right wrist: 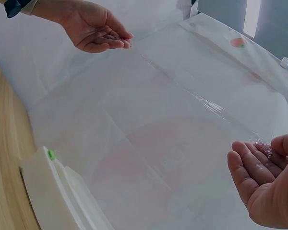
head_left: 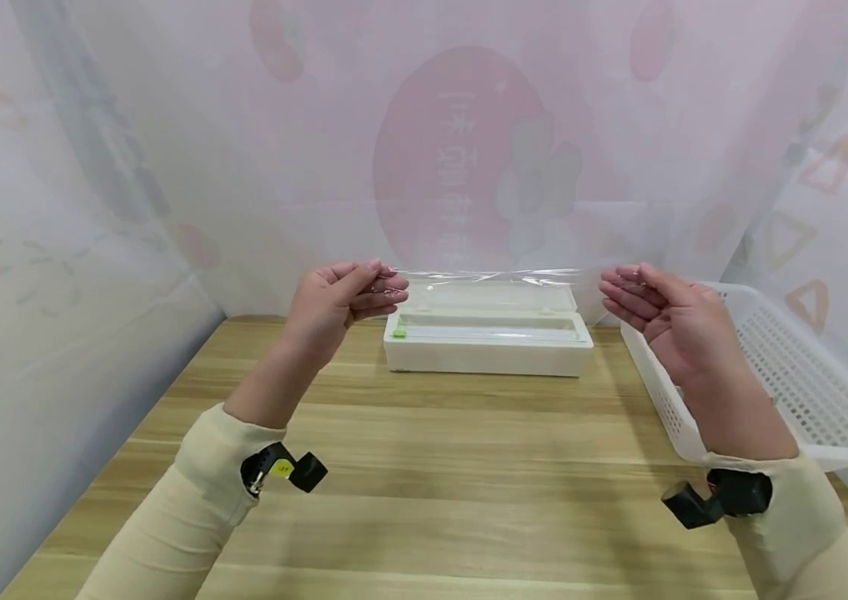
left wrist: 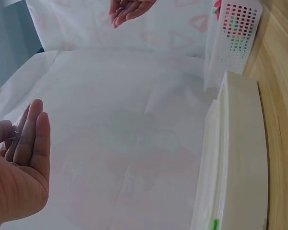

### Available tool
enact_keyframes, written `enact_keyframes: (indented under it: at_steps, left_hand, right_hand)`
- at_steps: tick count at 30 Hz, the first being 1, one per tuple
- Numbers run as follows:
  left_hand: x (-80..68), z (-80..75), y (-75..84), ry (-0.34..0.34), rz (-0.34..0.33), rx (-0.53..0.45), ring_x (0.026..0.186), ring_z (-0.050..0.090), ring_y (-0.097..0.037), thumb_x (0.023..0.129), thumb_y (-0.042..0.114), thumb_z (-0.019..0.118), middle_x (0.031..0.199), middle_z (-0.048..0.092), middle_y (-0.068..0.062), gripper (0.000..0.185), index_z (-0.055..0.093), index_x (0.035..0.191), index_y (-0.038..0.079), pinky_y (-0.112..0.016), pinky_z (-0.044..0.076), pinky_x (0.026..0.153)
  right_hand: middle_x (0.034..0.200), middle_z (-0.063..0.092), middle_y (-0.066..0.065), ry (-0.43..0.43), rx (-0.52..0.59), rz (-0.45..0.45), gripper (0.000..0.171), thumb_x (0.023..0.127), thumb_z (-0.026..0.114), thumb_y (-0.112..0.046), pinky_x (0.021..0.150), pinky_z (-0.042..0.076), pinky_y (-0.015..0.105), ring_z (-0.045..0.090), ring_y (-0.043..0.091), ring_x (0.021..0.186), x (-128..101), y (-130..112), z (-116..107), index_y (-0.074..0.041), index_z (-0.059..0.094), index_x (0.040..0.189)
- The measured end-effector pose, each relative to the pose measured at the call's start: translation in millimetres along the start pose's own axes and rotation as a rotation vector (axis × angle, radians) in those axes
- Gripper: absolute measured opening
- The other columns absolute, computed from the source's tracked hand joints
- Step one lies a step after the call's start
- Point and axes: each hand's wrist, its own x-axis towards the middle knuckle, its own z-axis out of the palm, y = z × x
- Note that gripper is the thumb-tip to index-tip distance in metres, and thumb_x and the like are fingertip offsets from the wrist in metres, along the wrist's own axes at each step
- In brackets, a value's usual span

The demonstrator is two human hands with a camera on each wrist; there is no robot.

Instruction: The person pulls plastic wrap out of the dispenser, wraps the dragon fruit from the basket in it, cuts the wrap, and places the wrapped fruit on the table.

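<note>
A clear strip of cling film [head_left: 491, 276] stretches between my two raised hands, its shiny creases catching the light. My left hand [head_left: 333, 304] pinches one end between thumb and index finger, the other fingers lying together. At the other end, my right hand [head_left: 674, 321] pinches the film the same way; this pinch shows in the right wrist view, where the film [right wrist: 211, 106] runs up to the far hand. Behind and below the film, a white cling film dispenser box [head_left: 491, 358] rests on the table with its lid [head_left: 494, 296] raised. A green slider [head_left: 398, 332] sits at its left end.
A white perforated plastic basket [head_left: 659, 398] stands at the right, beside and under my right forearm. Red and green contents show through its holes in the left wrist view. The wooden table [head_left: 424, 467] meets printed white curtains [head_left: 303, 167] at the back and sides.
</note>
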Motion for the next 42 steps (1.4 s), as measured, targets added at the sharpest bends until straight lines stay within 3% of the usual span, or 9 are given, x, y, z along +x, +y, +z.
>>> enact_keyframes:
  at_steps: [9,18,24,32,38,42]
  left_hand:
    - [-12.7,6.0,13.6,-0.021,0.046,0.023,0.081,0.072,-0.025,0.098,0.009,0.057,0.088,0.073,-0.013,0.018,0.072,0.092,0.001,-0.037,0.057,0.078]
    - [-28.0,15.1,25.5,-0.039,0.089,0.015,0.078,0.072,-0.025,0.098,0.005,0.056,0.085,0.073,-0.013,0.018,0.071,0.091,-0.003,-0.040,0.057,0.077]
    - [-36.1,16.3,31.5,-0.071,0.108,0.032,0.078,0.072,-0.024,0.099,0.003,0.054,0.086,0.073,-0.012,0.021,0.073,0.091,0.000,-0.041,0.056,0.079]
    - [-40.9,15.6,35.3,-0.063,0.133,0.137,0.080,0.072,-0.024,0.098,0.005,0.056,0.089,0.073,-0.013,0.021,0.076,0.093,0.004,-0.040,0.057,0.076]
    - [-45.6,14.7,34.4,-0.051,0.141,0.221,0.079,0.072,-0.027,0.097,0.005,0.059,0.088,0.073,-0.016,0.018,0.074,0.096,-0.006,-0.044,0.057,0.074]
    - [-52.0,13.4,34.5,-0.046,0.129,0.272,0.077,0.072,-0.026,0.096,0.005,0.059,0.087,0.073,-0.014,0.018,0.074,0.096,-0.005,-0.041,0.058,0.072]
  right_hand:
    - [0.102,0.070,0.023,-0.023,-0.035,-0.058,0.024,0.100,0.050,0.000,0.087,0.053,0.040,0.069,0.031,0.097,-14.9,-5.9,8.7,0.014,0.068,0.104]
    - [0.101,0.069,0.024,-0.064,-0.084,-0.150,0.023,0.099,0.050,0.002,0.087,0.052,0.042,0.069,0.032,0.094,-28.4,-11.4,16.0,0.016,0.066,0.106]
    - [0.100,0.069,0.025,-0.019,-0.122,-0.209,0.024,0.100,0.049,0.001,0.085,0.054,0.042,0.070,0.033,0.092,-34.8,-13.2,23.0,0.017,0.066,0.107]
    - [0.098,0.069,0.026,-0.026,-0.216,-0.274,0.024,0.100,0.046,0.005,0.083,0.055,0.042,0.070,0.033,0.090,-41.5,-15.3,25.4,0.020,0.064,0.107]
    - [0.099,0.068,0.028,-0.092,-0.226,-0.295,0.024,0.099,0.042,0.011,0.082,0.054,0.043,0.069,0.035,0.091,-45.8,-12.9,21.1,0.022,0.062,0.107]
    - [0.100,0.069,0.026,-0.113,-0.265,-0.287,0.022,0.097,0.045,0.012,0.083,0.051,0.043,0.069,0.034,0.091,-51.1,-12.1,20.1,0.023,0.062,0.106]
